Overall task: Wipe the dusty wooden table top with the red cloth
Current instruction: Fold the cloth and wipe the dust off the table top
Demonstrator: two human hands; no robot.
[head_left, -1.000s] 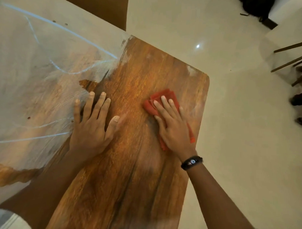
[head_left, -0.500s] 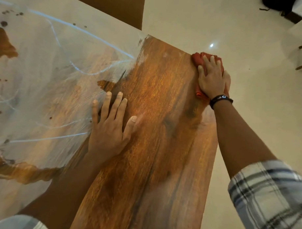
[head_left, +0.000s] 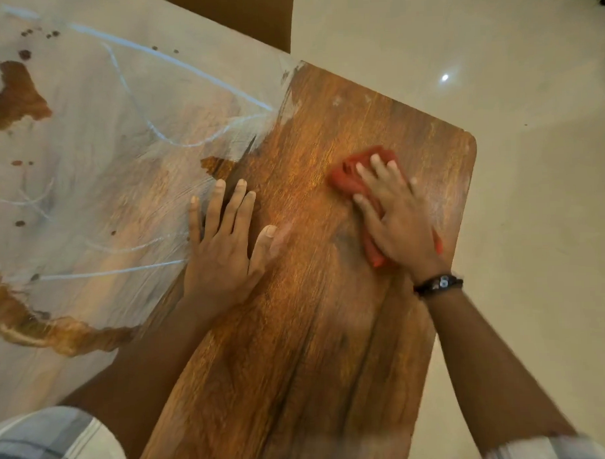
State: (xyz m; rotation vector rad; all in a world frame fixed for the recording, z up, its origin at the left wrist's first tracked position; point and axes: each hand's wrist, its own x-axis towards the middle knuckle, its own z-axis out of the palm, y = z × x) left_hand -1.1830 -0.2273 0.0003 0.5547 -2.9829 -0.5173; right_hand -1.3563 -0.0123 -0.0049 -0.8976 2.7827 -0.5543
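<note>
Here the red cloth (head_left: 349, 179) lies bunched on the wooden table top (head_left: 298, 349), toward its far right corner, on the part where the brown grain shows bare. The right hand (head_left: 400, 222) lies flat on top of it, fingers straight and a little spread, palm pressing down; nothing is curled round the fabric. Red shows beyond the fingertips on the far side and again in a narrow strip under the heel of the palm. This hand is slightly blurred.

On the right wrist sits a dark wristband (head_left: 438, 284) with a small pale face, too blurred to read.

The left hand (head_left: 223, 252) rests flat on the wood to the left of the cloth, well apart from it, fingers straight and close together, thumb splayed out to the right. Its fingertips touch the edge of the pale dust film (head_left: 86, 168) that covers the left part of the table, streaked with thin white lines and broken by a few brown patches.

Plaid sleeves (head_left: 44, 444) show at the near edge. A cream floor (head_left: 533, 187) lies to the right of the table.
</note>
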